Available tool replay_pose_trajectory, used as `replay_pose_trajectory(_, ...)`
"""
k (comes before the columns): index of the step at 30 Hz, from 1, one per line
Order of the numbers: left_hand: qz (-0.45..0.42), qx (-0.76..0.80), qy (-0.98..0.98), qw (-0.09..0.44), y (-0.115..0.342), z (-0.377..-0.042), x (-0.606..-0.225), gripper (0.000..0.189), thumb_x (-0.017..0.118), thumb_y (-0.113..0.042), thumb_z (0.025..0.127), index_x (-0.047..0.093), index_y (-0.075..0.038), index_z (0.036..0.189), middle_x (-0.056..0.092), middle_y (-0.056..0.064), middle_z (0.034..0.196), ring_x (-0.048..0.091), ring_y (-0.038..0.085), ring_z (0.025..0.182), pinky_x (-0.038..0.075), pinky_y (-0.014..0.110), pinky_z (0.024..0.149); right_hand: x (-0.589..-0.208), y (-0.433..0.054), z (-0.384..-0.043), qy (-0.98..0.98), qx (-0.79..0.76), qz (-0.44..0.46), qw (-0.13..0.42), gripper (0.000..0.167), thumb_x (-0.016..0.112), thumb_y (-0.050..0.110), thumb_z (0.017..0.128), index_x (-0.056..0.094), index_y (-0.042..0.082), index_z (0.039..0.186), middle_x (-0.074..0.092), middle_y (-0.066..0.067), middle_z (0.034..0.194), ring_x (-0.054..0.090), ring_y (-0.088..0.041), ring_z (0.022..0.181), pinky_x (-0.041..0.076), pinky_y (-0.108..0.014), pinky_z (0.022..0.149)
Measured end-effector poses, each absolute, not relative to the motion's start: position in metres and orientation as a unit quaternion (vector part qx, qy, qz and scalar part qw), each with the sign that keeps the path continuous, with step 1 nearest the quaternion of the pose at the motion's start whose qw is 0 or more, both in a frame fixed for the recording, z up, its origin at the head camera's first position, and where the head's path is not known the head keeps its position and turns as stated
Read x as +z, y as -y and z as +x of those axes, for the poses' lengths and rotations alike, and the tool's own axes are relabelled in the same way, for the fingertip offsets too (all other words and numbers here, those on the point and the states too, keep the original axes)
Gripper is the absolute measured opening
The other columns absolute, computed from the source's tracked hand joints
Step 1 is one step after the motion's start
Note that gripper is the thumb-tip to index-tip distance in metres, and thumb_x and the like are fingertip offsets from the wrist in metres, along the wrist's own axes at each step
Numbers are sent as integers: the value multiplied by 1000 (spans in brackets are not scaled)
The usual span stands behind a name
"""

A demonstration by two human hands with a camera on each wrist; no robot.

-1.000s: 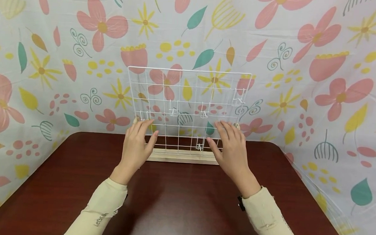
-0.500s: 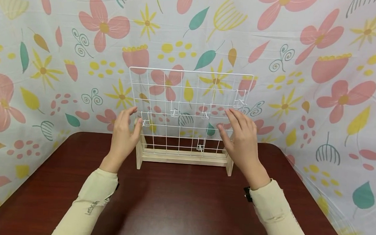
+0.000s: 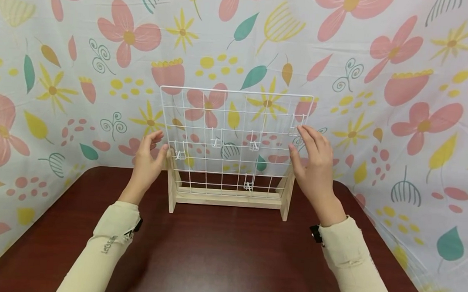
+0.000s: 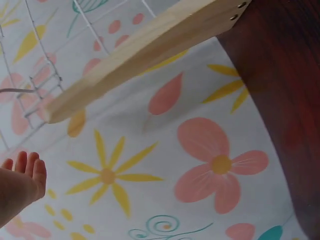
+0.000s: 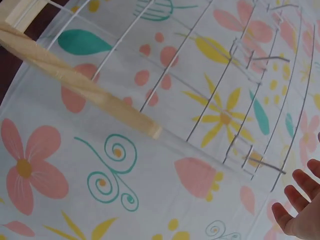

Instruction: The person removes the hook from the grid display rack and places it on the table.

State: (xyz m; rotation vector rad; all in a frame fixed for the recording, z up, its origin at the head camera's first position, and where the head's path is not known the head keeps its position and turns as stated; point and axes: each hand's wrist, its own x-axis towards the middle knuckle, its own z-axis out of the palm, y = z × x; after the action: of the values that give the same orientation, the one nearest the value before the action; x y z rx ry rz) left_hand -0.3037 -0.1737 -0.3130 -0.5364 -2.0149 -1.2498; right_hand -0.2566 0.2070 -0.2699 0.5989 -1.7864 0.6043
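Note:
A white wire grid panel (image 3: pixel 235 120) stands upright in a light wooden stand (image 3: pixel 227 200). Several white wire hooks hang on the grid, among them a lower-left hook (image 3: pixel 180 155), a middle hook (image 3: pixel 254 144) and an upper-right hook (image 3: pixel 294 130). My left hand (image 3: pixel 146 166) is beside the grid's left edge, fingers loosely bent, holding nothing. In the left wrist view this hand (image 4: pixel 22 182) is apart from the wooden upright (image 4: pixel 125 60). My right hand (image 3: pixel 315 167) is at the right edge near the upper-right hook; the right wrist view shows its fingers (image 5: pixel 300 197) spread and apart from that hook (image 5: pixel 255 157).
The stand rests on a dark reddish-brown table (image 3: pixel 221 258). A floral-patterned cloth (image 3: pixel 64 90) hangs close behind the grid and along both sides.
Both hands have moved apart, from in front of the grid out to its left and right edges. The wooden uprights and the lower-left hook have come into sight.

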Motion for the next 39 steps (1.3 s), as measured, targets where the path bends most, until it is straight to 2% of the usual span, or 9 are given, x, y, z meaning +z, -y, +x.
replay_pose_trajectory(5,-206,-518,771,307,181,-314,-318,41,54,-5,98,42,10,134,48,28,130,44,39,124,34,53,106,-267,-211,-260,744,279,243,556,40,68,2,87,58,-5,126,57,-21,125,49,-42,113,36,-52,97)
replay_pose_trajectory(11,-199,-553,768,253,188,-322,-323,44,53,-7,99,40,9,138,46,27,135,44,40,125,33,51,107,-268,-214,-267,747,308,226,544,37,67,0,88,59,-5,124,58,-20,125,49,-41,115,32,-51,103)
replay_pose_trajectory(19,-209,-568,775,182,184,-308,-315,45,47,-3,100,34,12,141,40,32,139,39,45,127,30,53,107,-272,-220,-275,764,315,198,527,35,59,9,95,57,-7,126,57,-23,126,49,-39,118,30,-48,108)
replay_pose_trajectory(21,-205,-576,773,169,186,-309,-317,45,47,-4,101,35,11,141,42,32,138,40,43,127,31,50,108,-274,-220,-278,765,322,192,524,34,59,9,95,58,-6,126,57,-23,126,49,-39,119,28,-48,109)
replay_pose_trajectory(23,-198,-581,773,158,189,-317,-325,46,48,-7,101,35,10,142,43,31,137,42,39,126,36,37,107,-275,-220,-280,764,332,187,520,34,60,8,95,58,-6,126,57,-23,126,49,-39,120,28,-49,110)
replay_pose_trajectory(28,-184,-594,770,139,194,-334,-343,46,50,-15,101,40,6,141,47,29,135,49,20,119,41,13,91,-277,-220,-283,763,345,180,516,32,61,6,94,59,-5,125,59,-23,124,50,-39,120,26,-48,112)
replay_pose_trajectory(30,-185,-593,772,133,194,-335,-344,47,50,-18,102,41,6,140,47,28,135,49,18,118,41,14,93,-277,-220,-285,761,348,178,518,31,61,6,94,60,-5,123,59,-23,123,50,-39,119,27,-48,111)
replay_pose_trajectory(35,-181,-594,777,106,195,-336,-347,51,49,-26,102,39,3,142,46,23,140,43,26,128,38,23,101,-276,-219,-290,757,356,177,519,28,61,5,94,63,-5,120,61,-22,121,52,-39,116,35,-49,104)
replay_pose_trajectory(39,-179,-610,765,106,193,-338,-349,50,51,-27,101,42,3,140,46,21,141,42,26,129,39,18,99,-275,-219,-292,756,354,175,522,28,61,6,94,63,-5,120,62,-21,120,53,-37,115,37,-48,102)
